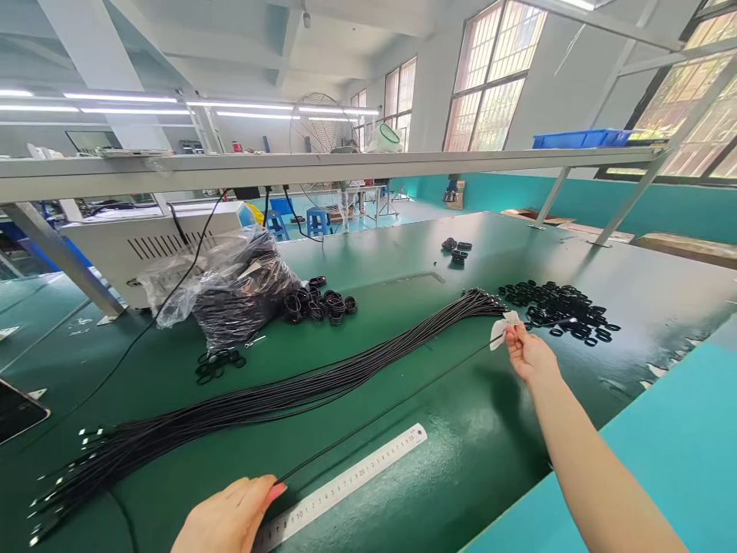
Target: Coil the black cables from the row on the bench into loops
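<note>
A thin black cable runs taut in the head view between my two hands. At the front, my left hand is closed, pinching the cable between thumb and finger. My right hand, also closed, grips a small white wipe folded around the cable near its far end. Below the cable lies a steel ruler, its near end partly hidden by my left hand. Beyond it, a long bundle of black cables with metal-tipped ends stretches across the green tabletop.
Right of the bundle spreads a pile of small black rings. Coiled black cables sit beside a plastic bag of dark parts. A phone lies at the left edge. A shelf beam crosses above the table.
</note>
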The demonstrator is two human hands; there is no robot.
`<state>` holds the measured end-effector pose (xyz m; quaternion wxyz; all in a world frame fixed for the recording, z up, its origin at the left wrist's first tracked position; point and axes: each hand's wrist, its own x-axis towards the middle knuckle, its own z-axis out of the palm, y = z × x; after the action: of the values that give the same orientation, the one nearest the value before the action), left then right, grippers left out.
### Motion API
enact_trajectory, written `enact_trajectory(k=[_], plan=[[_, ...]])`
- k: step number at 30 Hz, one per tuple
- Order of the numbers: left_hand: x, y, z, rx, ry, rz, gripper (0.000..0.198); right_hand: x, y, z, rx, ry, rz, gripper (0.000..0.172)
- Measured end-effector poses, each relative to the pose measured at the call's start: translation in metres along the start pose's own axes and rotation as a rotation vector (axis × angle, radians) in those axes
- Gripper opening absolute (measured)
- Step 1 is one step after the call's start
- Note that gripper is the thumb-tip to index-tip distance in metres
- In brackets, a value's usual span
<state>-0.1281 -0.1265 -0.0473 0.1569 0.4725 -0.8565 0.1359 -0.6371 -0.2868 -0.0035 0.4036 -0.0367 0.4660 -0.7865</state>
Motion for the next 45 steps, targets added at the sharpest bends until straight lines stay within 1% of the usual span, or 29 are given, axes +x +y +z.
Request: enact_trajectory(k=[2, 4, 7, 9, 11, 13, 15, 17, 18, 19, 21, 22, 23, 24, 25, 26, 27, 28, 30, 31, 32, 34, 35, 36, 37, 38, 40, 42, 45], plan=[[0.003, 0.0, 0.007, 0.048, -0.038, -0.029, 0.032, 0.015, 0.0, -0.003, -0.06, 0.032, -0.027, 0.004], [0.005, 0.0, 0.011, 0.102, -0.071, -0.063, 0.036, 0.027, 0.0, -0.006, -0.124, 0.053, -0.053, 0.002], [0.009, -0.001, 0.011, 0.139, -0.111, -0.117, 0.04, 0.036, -0.007, -0.012, -0.218, 0.08, -0.096, 0.007], [0.01, -0.002, 0.009, 0.132, -0.158, -0.174, 0.04, 0.036, -0.017, -0.017, -0.268, 0.098, -0.146, 0.014], [0.012, -0.003, 0.008, 0.113, -0.206, -0.241, 0.041, 0.032, -0.03, -0.021, -0.296, 0.109, -0.216, 0.026], [0.015, -0.003, 0.01, 0.08, -0.234, -0.292, 0.042, 0.023, -0.04, -0.02, -0.299, 0.1, -0.289, 0.035], [0.021, 0.0, 0.014, 0.041, -0.258, -0.322, 0.043, 0.007, -0.041, -0.014, -0.292, 0.041, -0.329, 0.038], [0.03, 0.004, 0.017, 0.031, -0.274, -0.347, 0.045, -0.02, -0.03, -0.007, -0.292, -0.084, -0.305, 0.037], [0.034, 0.007, 0.017, 0.044, -0.259, -0.363, 0.046, -0.039, -0.019, -0.005, -0.295, -0.153, -0.272, 0.038], [0.039, 0.011, 0.016, 0.062, -0.217, -0.379, 0.047, -0.06, -0.005, -0.003, -0.306, -0.244, -0.21, 0.038], [0.049, 0.022, 0.007, 0.045, -0.079, -0.396, 0.049, -0.109, 0.026, -0.002, -0.325, -0.42, -0.063, 0.039], [0.054, 0.031, 0.0, -0.018, -0.013, -0.404, 0.048, -0.136, 0.042, -0.002, -0.32, -0.517, 0.031, 0.04], [0.059, 0.041, -0.009, -0.135, 0.031, -0.4, 0.048, -0.161, 0.058, -0.001, -0.263, -0.67, 0.215, 0.039], [0.064, 0.053, -0.018, -0.317, 0.004, -0.425, 0.05, -0.186, 0.072, -0.001, -0.209, -0.777, 0.364, 0.037], [0.069, 0.065, -0.026, -0.521, -0.04, -0.47, 0.05, -0.207, 0.084, 0.0, -0.181, -0.846, 0.45, 0.035], [0.073, 0.077, -0.034, -0.718, -0.079, -0.511, 0.051, -0.226, 0.093, 0.002, -0.163, -0.886, 0.489, 0.034], [0.077, 0.088, -0.039, -0.898, -0.07, -0.557, 0.052, -0.24, 0.1, 0.003, -0.15, -0.918, 0.531, 0.034], [0.08, 0.097, -0.042, -1.026, -0.058, -0.589, 0.052, -0.251, 0.105, 0.006, -0.141, -0.945, 0.563, 0.035], [0.082, 0.103, -0.042, -1.153, -0.012, -0.666, 0.043, -0.261, 0.11, 0.01, -0.138, -1.007, 0.629, 0.036], [0.082, 0.101, -0.04, -1.181, 0.041, -0.745, 0.04, -0.261, 0.109, 0.011, -0.141, -1.036, 0.663, 0.035], [0.08, 0.096, -0.038, -1.195, 0.114, -0.851, 0.039, -0.259, 0.108, 0.012, -0.141, -1.056, 0.696, 0.034], [0.074, 0.084, -0.035, -1.227, 0.316, -1.081, 0.042, -0.252, 0.104, 0.013, -0.081, -1.043, 0.758, 0.031], [0.072, 0.078, -0.034, -1.259, 0.408, -1.161, 0.044, -0.249, 0.102, 0.013, -0.018, -1.016, 0.793, 0.031], [0.07, 0.074, -0.035, -1.303, 0.477, -1.219, 0.045, -0.246, 0.1, 0.013, 0.054, -0.989, 0.831, 0.032], [0.069, 0.072, -0.037, -1.356, 0.51, -1.245, 0.046, -0.245, 0.098, 0.012, 0.126, -0.969, 0.87, 0.033], [0.068, 0.073, -0.039, -1.407, 0.509, -1.25, 0.046, -0.245, 0.097, 0.012, 0.185, -0.96, 0.909, 0.034], [0.068, 0.08, -0.044, -1.476, 0.437, -1.227, 0.045, -0.247, 0.094, 0.012, 0.25, -0.965, 0.982, 0.036], [0.07, 0.091, -0.049, -1.462, 0.371, -1.161, 0.042, -0.252, 0.092, 0.013, 0.287, -0.962, 1.026, 0.037], [0.073, 0.108, -0.053, -1.393, 0.375, -1.064, 0.033, -0.257, 0.089, 0.016, 0.34, -0.949, 1.06, 0.035]])
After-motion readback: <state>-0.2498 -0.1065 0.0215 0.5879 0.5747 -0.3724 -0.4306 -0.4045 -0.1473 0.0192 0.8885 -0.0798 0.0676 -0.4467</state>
